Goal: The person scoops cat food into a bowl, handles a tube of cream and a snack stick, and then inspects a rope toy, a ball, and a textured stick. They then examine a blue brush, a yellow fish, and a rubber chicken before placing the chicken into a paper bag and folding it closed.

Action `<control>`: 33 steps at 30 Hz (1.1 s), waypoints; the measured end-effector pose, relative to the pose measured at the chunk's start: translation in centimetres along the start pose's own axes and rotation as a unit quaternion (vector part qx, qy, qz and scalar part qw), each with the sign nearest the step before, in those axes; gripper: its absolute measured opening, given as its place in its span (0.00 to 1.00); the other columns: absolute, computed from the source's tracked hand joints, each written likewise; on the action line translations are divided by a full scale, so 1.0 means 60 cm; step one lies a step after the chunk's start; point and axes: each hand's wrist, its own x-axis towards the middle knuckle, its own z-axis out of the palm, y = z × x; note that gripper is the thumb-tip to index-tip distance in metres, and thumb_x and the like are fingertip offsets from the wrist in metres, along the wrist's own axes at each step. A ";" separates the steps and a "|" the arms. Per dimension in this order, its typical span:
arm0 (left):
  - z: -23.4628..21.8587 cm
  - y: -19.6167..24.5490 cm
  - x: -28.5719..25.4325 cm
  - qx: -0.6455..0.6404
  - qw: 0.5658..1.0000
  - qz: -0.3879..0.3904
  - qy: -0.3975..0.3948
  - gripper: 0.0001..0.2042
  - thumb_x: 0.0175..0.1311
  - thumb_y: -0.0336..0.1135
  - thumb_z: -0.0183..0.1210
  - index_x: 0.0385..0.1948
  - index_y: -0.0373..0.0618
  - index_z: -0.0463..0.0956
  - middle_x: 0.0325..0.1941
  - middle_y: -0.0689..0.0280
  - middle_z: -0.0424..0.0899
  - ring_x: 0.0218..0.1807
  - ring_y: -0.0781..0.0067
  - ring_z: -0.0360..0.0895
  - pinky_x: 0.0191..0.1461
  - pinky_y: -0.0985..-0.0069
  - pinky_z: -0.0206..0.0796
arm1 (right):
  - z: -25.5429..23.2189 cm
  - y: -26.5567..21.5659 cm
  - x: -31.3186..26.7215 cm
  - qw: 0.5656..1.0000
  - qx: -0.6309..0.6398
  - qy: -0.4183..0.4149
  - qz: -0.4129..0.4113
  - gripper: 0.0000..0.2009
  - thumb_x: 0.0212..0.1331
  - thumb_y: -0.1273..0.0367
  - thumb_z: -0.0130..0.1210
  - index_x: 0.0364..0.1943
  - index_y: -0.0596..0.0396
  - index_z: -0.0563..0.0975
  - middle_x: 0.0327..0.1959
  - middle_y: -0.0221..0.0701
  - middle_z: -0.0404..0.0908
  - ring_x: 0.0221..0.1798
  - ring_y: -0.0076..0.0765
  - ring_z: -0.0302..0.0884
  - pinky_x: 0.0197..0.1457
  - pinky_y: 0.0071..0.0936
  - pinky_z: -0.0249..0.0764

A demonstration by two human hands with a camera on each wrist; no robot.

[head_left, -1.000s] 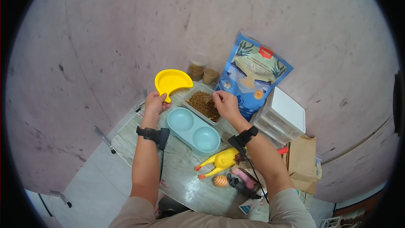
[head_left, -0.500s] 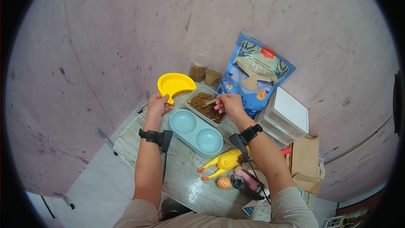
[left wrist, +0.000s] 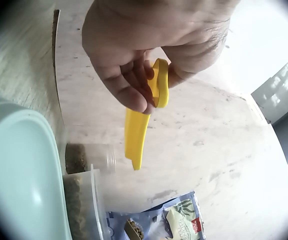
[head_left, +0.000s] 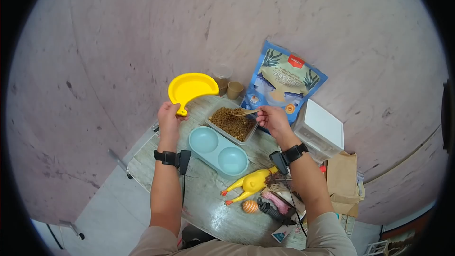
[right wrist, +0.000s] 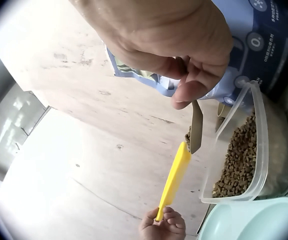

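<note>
Likely scooping: right grip (head_left: pixel 273 119) pinches laden spoon (head_left: pixel 242 112) over kibble tub (right wrist: pixel 278 150); left grip (head_left: pixel 169 119) pinches yellow dish (head_left: pixel 189 86) near tub. Next needs steadiness.

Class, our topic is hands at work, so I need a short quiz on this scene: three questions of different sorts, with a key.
1. Fill the gap: the left hand grips the yellow crescent-shaped dish by its ____.
2. True or false: both hollows of the teal double bowl are full of kibble.
3. Short answer: what does the right hand pinch?

Key: 1. handle; 2. false; 3. wooden spoon.
</note>
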 end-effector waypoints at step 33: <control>0.011 0.008 -0.012 -0.015 0.968 -0.173 -0.180 0.07 0.62 0.28 0.49 0.39 0.35 0.69 0.28 0.57 0.79 0.24 0.72 0.77 0.27 0.80 0.73 | -0.004 0.066 -0.006 0.857 -0.378 0.098 -0.338 0.10 0.57 0.68 0.52 0.35 0.61 0.79 0.28 0.44 0.79 0.27 0.41 0.78 0.32 0.32 0.72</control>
